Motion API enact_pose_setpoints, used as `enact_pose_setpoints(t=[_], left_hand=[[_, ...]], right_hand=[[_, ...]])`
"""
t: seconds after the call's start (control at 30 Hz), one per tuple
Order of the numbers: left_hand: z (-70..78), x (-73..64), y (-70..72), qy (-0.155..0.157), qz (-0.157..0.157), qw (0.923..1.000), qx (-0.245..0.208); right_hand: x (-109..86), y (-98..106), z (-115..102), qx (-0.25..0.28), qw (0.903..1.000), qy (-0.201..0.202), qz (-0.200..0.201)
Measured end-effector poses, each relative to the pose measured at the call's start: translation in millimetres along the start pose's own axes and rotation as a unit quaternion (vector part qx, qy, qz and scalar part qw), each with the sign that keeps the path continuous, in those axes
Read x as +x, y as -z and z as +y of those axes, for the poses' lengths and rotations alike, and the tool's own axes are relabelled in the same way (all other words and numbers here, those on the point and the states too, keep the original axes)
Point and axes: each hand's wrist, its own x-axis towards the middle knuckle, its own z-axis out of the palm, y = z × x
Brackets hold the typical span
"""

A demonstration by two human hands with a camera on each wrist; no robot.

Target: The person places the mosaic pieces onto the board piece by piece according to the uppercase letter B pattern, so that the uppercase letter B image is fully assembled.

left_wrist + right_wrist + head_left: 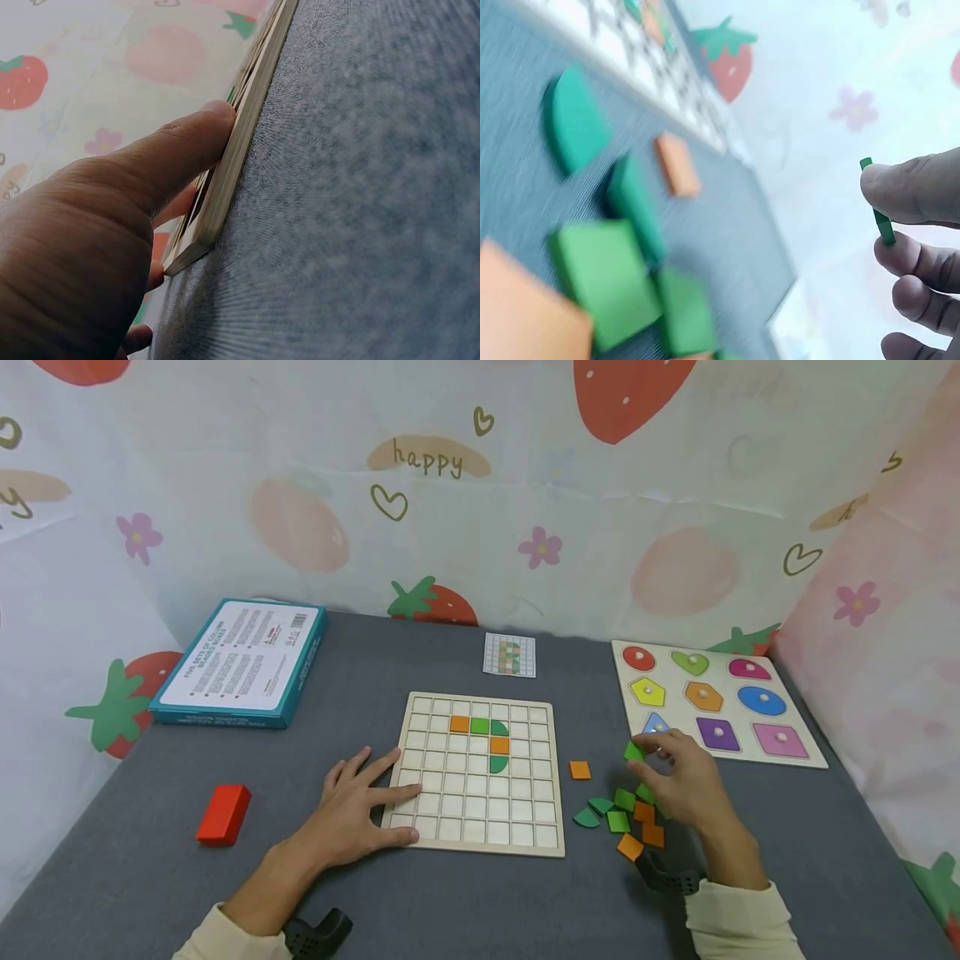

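My right hand (686, 781) pinches a green tile (633, 751) between thumb and fingertip, above the table. In the right wrist view the tile (886, 228) appears edge-on. Below this hand lies a loose pile of green square tiles (618, 822), orange square tiles (630, 847) and dark green quarter-round tiles (587, 817). My left hand (352, 814) rests with spread fingers on the left edge of a wooden grid board (476, 810); in the left wrist view its thumb (191, 135) presses the rim. Several orange and green tiles (480, 725) sit in the board's upper cells.
Behind the board lies a small pattern card (510, 655). A shape puzzle board (802, 706) with knobbed pieces is at the right. One orange tile (580, 770) lies apart. At the left are a blue-edged box (240, 656) and a red block (223, 815).
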Motion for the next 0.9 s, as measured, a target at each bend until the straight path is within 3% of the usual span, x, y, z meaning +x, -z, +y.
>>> enact_pose_setpoints(t=[0.17, 0.43, 0.9], left_hand=[[-0.6, 0.5, 0.0, -0.004, 0.003, 1.0, 0.002], [-0.8, -0.3, -0.3, -0.003, 0.002, 1.0, 0.002], [-0.1, -0.3, 0.5, -0.002, -0.002, 1.0, -0.002]], right_hand=[[1.1, 10, -17, 0.018, 0.9983, 0.05, 0.022], [2.9, 16, -49, 0.021, 0.9949, 0.094, 0.029], [16.5, -11, -92, 0.08, 0.9869, 0.14, -0.008]])
